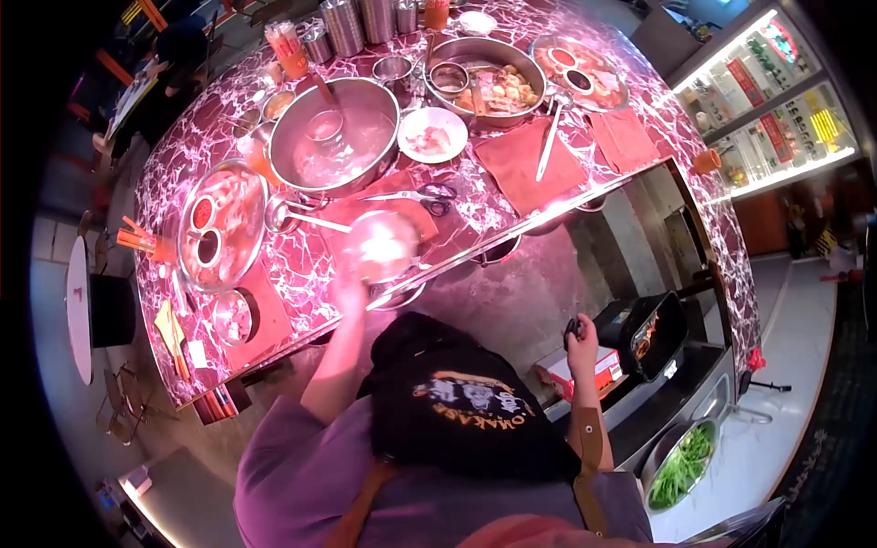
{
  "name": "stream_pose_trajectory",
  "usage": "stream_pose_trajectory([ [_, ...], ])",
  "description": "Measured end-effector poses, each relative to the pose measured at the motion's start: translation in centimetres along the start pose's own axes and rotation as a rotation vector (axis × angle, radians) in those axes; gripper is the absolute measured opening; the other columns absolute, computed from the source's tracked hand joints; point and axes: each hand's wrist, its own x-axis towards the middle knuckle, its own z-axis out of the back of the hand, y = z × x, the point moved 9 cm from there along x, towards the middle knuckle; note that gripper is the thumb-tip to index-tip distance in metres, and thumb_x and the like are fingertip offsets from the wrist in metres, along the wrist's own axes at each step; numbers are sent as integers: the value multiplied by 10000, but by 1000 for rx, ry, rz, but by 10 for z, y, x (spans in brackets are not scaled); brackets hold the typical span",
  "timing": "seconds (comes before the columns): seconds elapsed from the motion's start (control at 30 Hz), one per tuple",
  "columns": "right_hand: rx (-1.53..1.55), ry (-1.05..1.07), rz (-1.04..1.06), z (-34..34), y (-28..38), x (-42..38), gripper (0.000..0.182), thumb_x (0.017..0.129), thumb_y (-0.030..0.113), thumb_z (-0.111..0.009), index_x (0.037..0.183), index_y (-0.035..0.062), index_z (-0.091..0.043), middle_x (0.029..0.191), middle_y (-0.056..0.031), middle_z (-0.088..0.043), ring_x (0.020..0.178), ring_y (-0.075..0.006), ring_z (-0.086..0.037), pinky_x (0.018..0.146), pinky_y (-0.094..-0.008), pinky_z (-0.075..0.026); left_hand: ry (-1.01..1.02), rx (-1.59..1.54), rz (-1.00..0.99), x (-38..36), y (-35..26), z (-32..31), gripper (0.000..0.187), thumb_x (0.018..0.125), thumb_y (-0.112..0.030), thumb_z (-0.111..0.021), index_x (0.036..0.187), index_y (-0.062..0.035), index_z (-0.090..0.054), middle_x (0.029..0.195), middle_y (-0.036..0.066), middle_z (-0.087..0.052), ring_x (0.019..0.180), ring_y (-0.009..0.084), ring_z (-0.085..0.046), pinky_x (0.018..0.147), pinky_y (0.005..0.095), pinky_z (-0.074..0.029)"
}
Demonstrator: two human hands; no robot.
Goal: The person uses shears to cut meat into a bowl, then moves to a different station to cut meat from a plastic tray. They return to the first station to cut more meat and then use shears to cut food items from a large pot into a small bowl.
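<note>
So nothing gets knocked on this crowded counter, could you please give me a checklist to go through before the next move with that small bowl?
1. Left hand on the small bowl: ok, it is at the bowl's near edge; the exact grip is blurred.
2. Bowl's contents: cannot tell, glare washes them out.
3. Scissors clear of the bowl: ok, they lie just beyond it, apart.
4. Ladle beside the bowl: not ok, its handle points at the bowl and looks very close.
5. Right hand: ok, it is below the counter, closed on a small dark object.
6. Large pot: ok, it stands farther back.
</note>
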Motion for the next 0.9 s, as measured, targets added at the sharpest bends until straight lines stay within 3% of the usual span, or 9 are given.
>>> stream_pose_trajectory([
  [0.2, 68, 64, 38, -10, 42, 122, 532, 883, -80, -561, 1396, -10, -440, 1044, -90, -655, 941, -145, -635, 852, -265, -503, 317, -228, 107, 0, 3, -250, 303, 936, -7, -577, 1238, 14, -595, 987, 76, -678, 738, 110, -626, 606, 243, -493],
  [0.37, -369, 143, 256, -42, 180, 224, 501, 812, 50, -651, 1306, 48, -571, 1023, -102, -662, 900, -172, -646, 839, -303, -514, 281, -194, 142, 23, 15, -368, 315, 950, -43, -580, 1262, 0, -601, 867, 62, -670, 656, 99, -611, 562, 259, -470],
  [0.4, -456, 161, 374, -52, 204, 245, 505, 805, 75, -664, 1302, 50, -576, 1017, -108, -662, 889, -181, -649, 827, -307, -518, 273, -123, 146, 30, 12, -378, 340, 949, -50, -587, 1285, -5, -598, 860, 62, -671, 649, 99, -610, 563, 263, -475],
  [0.5, -768, 242, 446, -92, 278, 318, 527, 803, 241, -673, 1297, 74, -596, 1154, -176, -677, 1016, -364, -669, 881, -436, -524, 245, 93, 83, 44, 27, -384, 413, 951, -117, -602, 1346, -2, -565, 937, 131, -704, 736, 178, -662, 690, 328, -533],
  [0.57, -1020, 280, 601, -129, 313, 385, 492, 805, 287, -683, 1266, 126, -622, 1101, -184, -696, 998, -367, -684, 847, -466, -543, 242, 196, 52, 53, 40, -380, 436, 959, -179, -607, 1356, -6, -563, 1027, 177, -714, 843, 245, -691, 807, 369, -544],
  [0.67, -1485, 344, 638, -198, 363, 467, 467, 811, 299, -655, 1245, 128, -628, 1074, -194, -714, 1021, -359, -693, 854, -468, -561, 235, 329, 40, 44, 15, -356, 385, 970, -172, -596, 1316, -3, -604, 1048, 176, -715, 877, 235, -694, 826, 348, -534],
  [0.73, -1544, 477, 664, -237, 383, 502, 424, 813, 240, -613, 1189, 50, -663, 1126, -189, -719, 1069, -337, -692, 905, -436, -555, 205, 333, 44, 27, -12, -340, 353, 979, -170, -588, 1286, 0, -627, 1054, 173, -713, 898, 227, -689, 841, 336, -524],
  [0.87, -1655, 702, 807, -296, 377, 567, 374, 821, 180, -594, 1147, 38, -709, 1147, -182, -720, 1064, -337, -698, 891, -436, -558, -4, 367, -133, -9, -54, -333, 299, 994, -150, -573, 1231, 5, -668, 1025, 147, -707, 920, 186, -662, 845, 297, -499],
  [0.9, -1720, 772, 848, -298, 368, 578, 364, 824, 168, -591, 1139, 40, -721, 1149, -179, -721, 1057, -334, -701, 882, -435, -561, -26, 415, -48, -17, -50, -335, 301, 989, -139, -583, 1241, 4, -665, 999, 123, -704, 907, 162, -646, 827, 283, -498],
])
